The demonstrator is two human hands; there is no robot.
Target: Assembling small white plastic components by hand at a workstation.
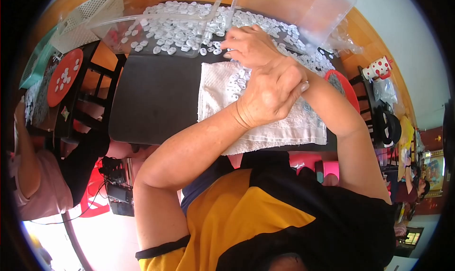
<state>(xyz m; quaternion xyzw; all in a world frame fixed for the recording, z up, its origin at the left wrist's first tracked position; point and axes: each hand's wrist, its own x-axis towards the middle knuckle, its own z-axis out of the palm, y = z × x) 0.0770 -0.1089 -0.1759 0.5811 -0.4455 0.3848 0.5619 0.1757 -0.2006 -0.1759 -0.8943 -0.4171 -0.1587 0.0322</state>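
Observation:
My right hand (249, 45) reaches over the far side of the dark table, beside a spread of small white oval pieces (180, 24) with dark marks. Its fingers are apart and slightly bent, and no piece shows in them. Crossing beneath it, my left hand (275, 93) is closed and lies against my right forearm near the wrist. Whatever its curled fingers may hold is hidden. Under both hands a white towel (213, 93) is laid out. A small heap of white pieces (235, 83) rests on it, partly covered by my left hand.
Clear plastic bins (327, 10) lie tipped at the table's back, pieces spilling around them. A red tray (348, 88) sits at the right edge. On the left are a red plate (68, 76) with pieces, a white basket (90, 19) and another person's arm (23, 152).

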